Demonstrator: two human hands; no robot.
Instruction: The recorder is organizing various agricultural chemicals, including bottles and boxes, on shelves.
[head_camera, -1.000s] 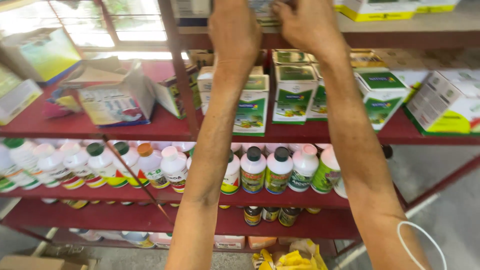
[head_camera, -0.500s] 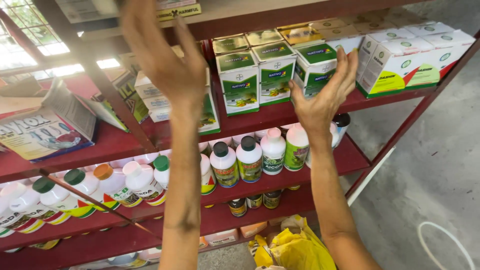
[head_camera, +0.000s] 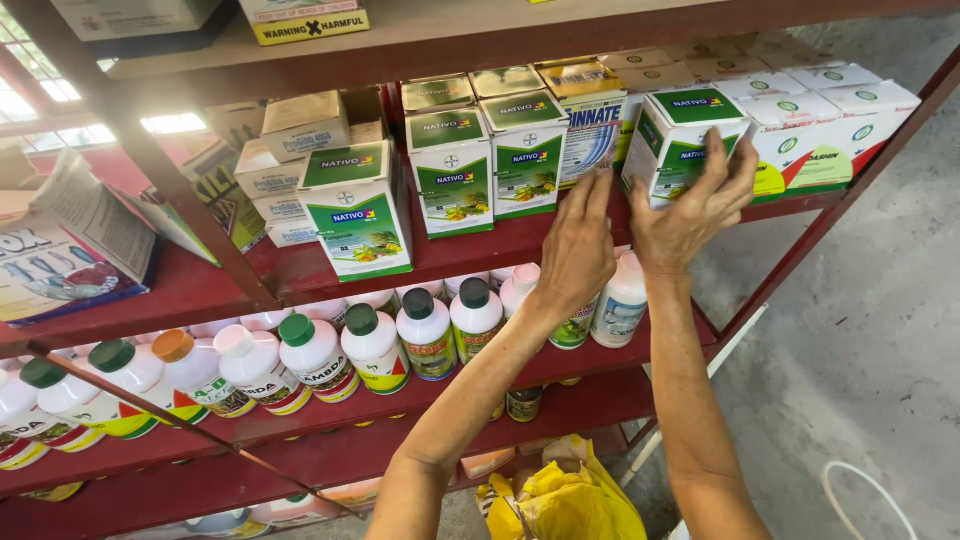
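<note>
My right hand (head_camera: 695, 205) grips a green-and-white carton (head_camera: 680, 125) on the middle red shelf (head_camera: 480, 255), fingers spread over its front face and right edge. Just to its left, my left hand (head_camera: 577, 250) is raised with straight fingers and holds nothing; its fingertips reach a blue-and-white carton (head_camera: 592, 130) beside the gripped one. More green-and-white cartons (head_camera: 358, 210) stand in a row to the left. On the shelf below, white bottles (head_camera: 428, 335) with green, orange and dark caps are lined up, partly hidden behind my forearms.
White cartons (head_camera: 835, 125) fill the shelf's right end. Papers and a flat box (head_camera: 70, 260) lie at the left. A red diagonal brace (head_camera: 180, 420) crosses the lower shelves. A yellow bag (head_camera: 565, 500) sits at the bottom, and a white cable (head_camera: 860, 500) lies on the concrete floor.
Both hands came down from the top shelf to the middle shelf's right part. The right hand closed on the green-and-white carton and the left moved in beside it. The view shifted right.
</note>
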